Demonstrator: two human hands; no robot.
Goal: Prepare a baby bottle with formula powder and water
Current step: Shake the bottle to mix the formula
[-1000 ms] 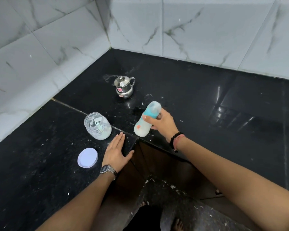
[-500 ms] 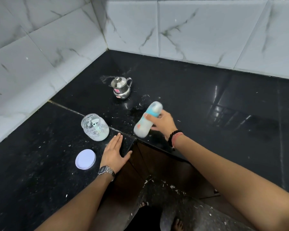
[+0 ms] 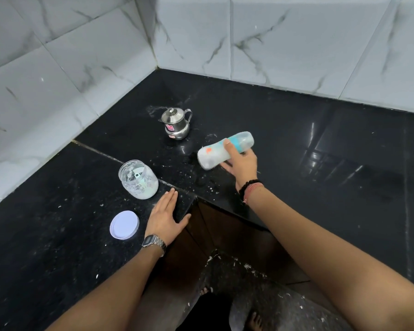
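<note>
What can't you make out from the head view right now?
- Baby bottle: motion blur and the right hand gripping it hide its markings and fill level.
- Steel pot: its lid hides any contents.
- Powder jar: the scoop inside is too small to read.
- Left hand, flat on the counter, covers what lies beneath.

Place: you stand in a home kitchen corner | Signs: black stone counter (image 3: 296,130), white marble-look wall tiles (image 3: 285,44), small steel pot (image 3: 176,124), open jar of white powder (image 3: 139,179) on the counter.
</note>
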